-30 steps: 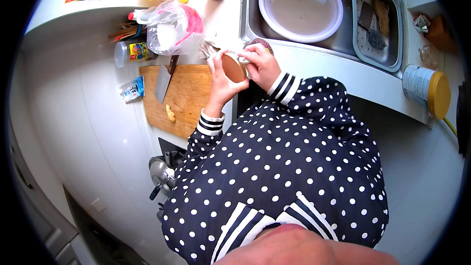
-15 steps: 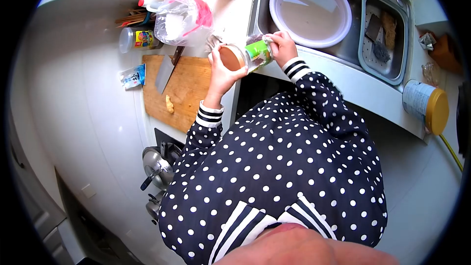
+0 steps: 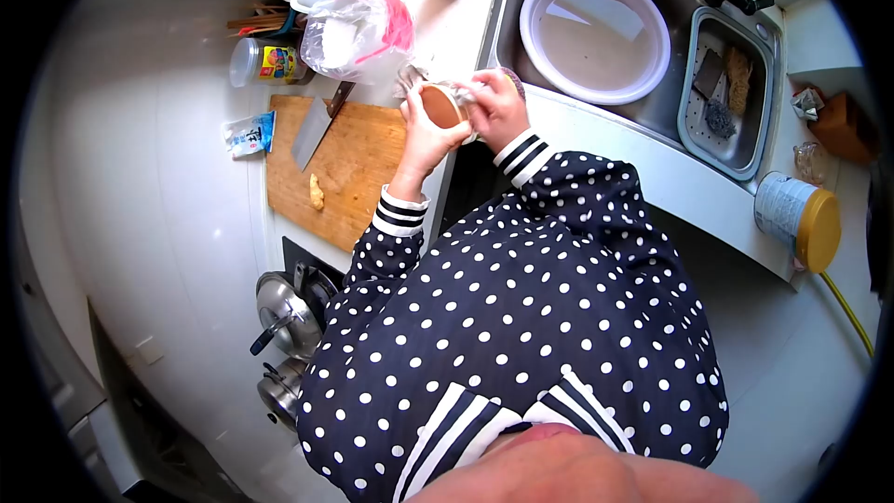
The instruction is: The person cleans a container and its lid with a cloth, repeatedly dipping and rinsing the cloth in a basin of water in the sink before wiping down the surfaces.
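Observation:
My left hand (image 3: 430, 142) is closed round a clear jar, whose round tan end (image 3: 440, 107) faces me. My right hand (image 3: 499, 112) is on the jar's other side, fingers curled and pressed to its wall. Something white, like a crumpled cloth (image 3: 458, 91), shows under those fingers. The jar's dark far end (image 3: 514, 84) peeks out beyond the knuckles; its label is covered. Left of my hands, a wooden cutting board (image 3: 358, 182) carries a cleaver (image 3: 315, 135) and a piece of ginger (image 3: 317, 193).
A plastic bag (image 3: 349, 33), a lidded jar (image 3: 265, 62) and a blue-and-white packet (image 3: 250, 134) surround the board. In the sink (image 3: 503, 28) sits a basin of water (image 3: 596, 88). A yellow-lidded can (image 3: 796, 219) stands near the right counter edge. Pots (image 3: 293, 317) are at lower left.
My right hand has shifted left along the jar, covering the green label that showed before. The white material has moved with it. My left hand keeps its hold, and the view has tilted slightly.

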The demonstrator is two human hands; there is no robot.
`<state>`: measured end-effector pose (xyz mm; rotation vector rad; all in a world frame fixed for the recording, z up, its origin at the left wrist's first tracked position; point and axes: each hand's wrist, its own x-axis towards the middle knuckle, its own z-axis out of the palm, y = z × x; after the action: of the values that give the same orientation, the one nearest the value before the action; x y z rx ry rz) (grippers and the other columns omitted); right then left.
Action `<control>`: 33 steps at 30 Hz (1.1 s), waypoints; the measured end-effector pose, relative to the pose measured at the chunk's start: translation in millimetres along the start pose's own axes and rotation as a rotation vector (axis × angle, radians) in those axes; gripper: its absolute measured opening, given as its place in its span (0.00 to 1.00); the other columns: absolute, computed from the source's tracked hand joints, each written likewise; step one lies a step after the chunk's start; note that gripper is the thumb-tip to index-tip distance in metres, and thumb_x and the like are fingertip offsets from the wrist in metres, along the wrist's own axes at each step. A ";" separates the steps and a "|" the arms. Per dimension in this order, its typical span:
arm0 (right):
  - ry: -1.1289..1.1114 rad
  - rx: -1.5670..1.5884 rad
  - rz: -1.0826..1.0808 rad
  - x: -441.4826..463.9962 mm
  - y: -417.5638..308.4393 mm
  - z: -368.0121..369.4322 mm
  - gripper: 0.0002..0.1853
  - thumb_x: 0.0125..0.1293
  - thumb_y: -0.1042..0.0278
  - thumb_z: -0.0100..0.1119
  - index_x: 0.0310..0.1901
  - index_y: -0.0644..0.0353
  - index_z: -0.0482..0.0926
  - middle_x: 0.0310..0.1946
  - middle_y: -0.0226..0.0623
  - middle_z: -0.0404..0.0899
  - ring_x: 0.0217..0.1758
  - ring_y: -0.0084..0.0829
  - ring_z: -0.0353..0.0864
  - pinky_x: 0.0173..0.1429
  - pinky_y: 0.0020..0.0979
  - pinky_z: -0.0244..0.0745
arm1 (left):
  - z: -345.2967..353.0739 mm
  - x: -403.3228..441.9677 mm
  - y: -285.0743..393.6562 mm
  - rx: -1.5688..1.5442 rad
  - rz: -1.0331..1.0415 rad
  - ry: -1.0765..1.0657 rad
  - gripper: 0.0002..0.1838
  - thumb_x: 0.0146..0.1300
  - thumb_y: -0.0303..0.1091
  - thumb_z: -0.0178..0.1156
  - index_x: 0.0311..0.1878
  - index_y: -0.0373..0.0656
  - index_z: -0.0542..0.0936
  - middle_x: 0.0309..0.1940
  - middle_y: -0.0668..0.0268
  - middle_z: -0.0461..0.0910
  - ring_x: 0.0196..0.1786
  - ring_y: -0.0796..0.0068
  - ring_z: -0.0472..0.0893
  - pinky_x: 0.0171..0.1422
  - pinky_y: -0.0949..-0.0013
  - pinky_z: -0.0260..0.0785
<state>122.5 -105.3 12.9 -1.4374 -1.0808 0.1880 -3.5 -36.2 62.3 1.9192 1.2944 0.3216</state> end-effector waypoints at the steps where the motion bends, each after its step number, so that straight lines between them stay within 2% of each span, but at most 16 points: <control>1: -0.008 -0.032 0.060 -4.1 15.5 -0.5 0.15 0.53 0.78 0.59 0.44 0.54 0.82 0.39 0.39 0.74 0.44 0.41 0.76 0.47 0.33 0.74 | -0.8 0.7 -0.5 0.026 0.034 0.005 0.52 0.34 0.39 0.74 0.63 0.42 0.56 0.56 0.51 0.57 0.60 0.53 0.62 0.66 0.57 0.59; 2: 0.041 -0.119 0.124 -8.1 45.1 -2.1 0.11 0.53 0.74 0.59 0.38 0.53 0.83 0.38 0.39 0.75 0.42 0.40 0.77 0.47 0.36 0.74 | -2.4 1.4 -1.0 0.062 0.109 -0.002 0.51 0.34 0.38 0.74 0.63 0.42 0.56 0.56 0.51 0.57 0.60 0.53 0.62 0.66 0.57 0.59; 5: -0.211 -0.349 0.466 -29.3 114.8 -34.4 0.08 0.56 0.70 0.59 0.38 0.55 0.84 0.35 0.41 0.76 0.40 0.41 0.77 0.47 0.36 0.73 | -6.1 -5.9 5.7 0.129 0.310 -0.053 0.49 0.33 0.38 0.73 0.62 0.43 0.59 0.55 0.52 0.58 0.60 0.52 0.62 0.66 0.56 0.58; 9: 0.000 -0.045 0.536 -41.3 96.2 -40.5 0.10 0.61 0.65 0.57 0.40 0.55 0.84 0.34 0.43 0.78 0.39 0.42 0.78 0.46 0.35 0.73 | -10.7 1.7 33.5 0.335 0.588 -0.235 0.48 0.31 0.35 0.71 0.63 0.49 0.64 0.56 0.53 0.62 0.61 0.49 0.63 0.66 0.53 0.59; 11: -0.032 0.183 0.769 -44.2 97.2 -29.4 0.11 0.63 0.62 0.56 0.42 0.57 0.83 0.36 0.40 0.79 0.37 0.35 0.80 0.45 0.31 0.74 | -12.6 9.4 43.8 0.464 0.661 -0.369 0.48 0.29 0.33 0.70 0.64 0.51 0.66 0.58 0.54 0.62 0.62 0.48 0.62 0.67 0.53 0.58; 14: 0.037 0.361 0.762 -37.1 78.8 -29.9 0.13 0.63 0.65 0.58 0.47 0.60 0.78 0.38 0.38 0.80 0.41 0.31 0.80 0.47 0.30 0.74 | -14.7 27.5 48.1 0.576 0.770 -0.540 0.51 0.31 0.36 0.72 0.67 0.52 0.63 0.62 0.53 0.62 0.65 0.47 0.60 0.70 0.54 0.54; 17: 0.120 0.324 0.728 -46.6 94.0 -24.2 0.14 0.62 0.66 0.59 0.48 0.60 0.75 0.40 0.39 0.80 0.44 0.32 0.79 0.49 0.30 0.74 | -14.7 19.3 48.9 0.664 0.822 -0.409 0.53 0.35 0.43 0.74 0.69 0.47 0.60 0.63 0.49 0.59 0.66 0.44 0.59 0.71 0.51 0.52; 20: 0.104 0.262 0.714 -35.4 64.1 -33.5 0.13 0.62 0.66 0.59 0.47 0.59 0.74 0.40 0.41 0.80 0.46 0.34 0.79 0.51 0.32 0.73 | 4.1 4.0 36.4 0.531 0.596 -0.104 0.57 0.37 0.52 0.74 0.69 0.40 0.55 0.61 0.46 0.58 0.64 0.44 0.59 0.70 0.47 0.50; 21: 0.081 0.319 0.708 -30.7 53.6 -32.2 0.12 0.62 0.68 0.58 0.47 0.59 0.75 0.42 0.43 0.79 0.47 0.35 0.78 0.51 0.32 0.73 | 10.1 0.6 36.2 0.521 0.500 -0.112 0.57 0.38 0.52 0.73 0.69 0.39 0.54 0.60 0.45 0.58 0.64 0.44 0.59 0.69 0.47 0.50; 24: 0.064 0.203 0.355 -35.5 24.8 -17.9 0.11 0.59 0.72 0.58 0.45 0.56 0.80 0.40 0.42 0.74 0.43 0.38 0.77 0.49 0.32 0.73 | 18.9 -3.5 41.0 0.505 0.235 -0.181 0.59 0.38 0.52 0.73 0.69 0.38 0.49 0.63 0.46 0.53 0.67 0.43 0.56 0.71 0.49 0.49; 25: 0.162 0.249 0.356 -44.1 33.7 -6.7 0.12 0.58 0.73 0.57 0.44 0.56 0.81 0.38 0.41 0.73 0.40 0.39 0.77 0.48 0.33 0.73 | 18.8 -3.5 41.6 0.517 0.233 -0.189 0.59 0.38 0.52 0.73 0.69 0.38 0.49 0.63 0.46 0.54 0.66 0.44 0.56 0.70 0.49 0.49; 27: 0.030 0.051 0.543 -56.6 72.3 3.1 0.12 0.59 0.72 0.56 0.44 0.56 0.82 0.38 0.42 0.74 0.40 0.40 0.77 0.47 0.35 0.73 | 18.5 -1.2 41.3 0.537 0.236 -0.198 0.58 0.38 0.51 0.73 0.68 0.38 0.50 0.62 0.47 0.55 0.66 0.44 0.57 0.70 0.50 0.49; 29: -0.118 -0.015 0.550 -55.0 93.1 -1.7 0.11 0.60 0.69 0.55 0.44 0.58 0.81 0.36 0.44 0.75 0.41 0.42 0.77 0.46 0.37 0.74 | 17.5 -3.4 36.9 0.559 0.263 -0.179 0.58 0.37 0.51 0.73 0.68 0.38 0.51 0.60 0.46 0.56 0.65 0.45 0.57 0.70 0.50 0.49; 31: 0.011 0.109 0.522 -36.9 60.4 -3.2 0.11 0.60 0.69 0.55 0.43 0.58 0.81 0.37 0.44 0.74 0.41 0.44 0.76 0.46 0.37 0.74 | 21.0 3.7 36.9 0.582 0.291 -0.160 0.58 0.37 0.51 0.73 0.68 0.37 0.52 0.59 0.46 0.57 0.64 0.46 0.58 0.69 0.50 0.50; 32: 0.100 0.174 0.379 -33.1 43.0 -1.1 0.10 0.59 0.70 0.55 0.42 0.58 0.81 0.37 0.44 0.73 0.41 0.44 0.76 0.46 0.38 0.73 | 18.7 0.9 34.6 0.598 0.289 -0.169 0.57 0.37 0.51 0.73 0.67 0.37 0.53 0.59 0.46 0.57 0.64 0.47 0.58 0.69 0.51 0.50; 33: 0.133 0.190 0.439 -34.3 40.4 4.8 0.08 0.59 0.71 0.56 0.40 0.58 0.80 0.38 0.45 0.71 0.40 0.44 0.76 0.45 0.39 0.73 | 19.7 0.5 33.9 0.604 0.304 -0.188 0.56 0.37 0.51 0.73 0.67 0.36 0.54 0.59 0.46 0.58 0.63 0.48 0.58 0.69 0.51 0.50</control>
<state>120.1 -117.2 -38.9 -1.4756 -0.6108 0.4881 31.1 -50.8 73.5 2.5916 1.0428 -0.1224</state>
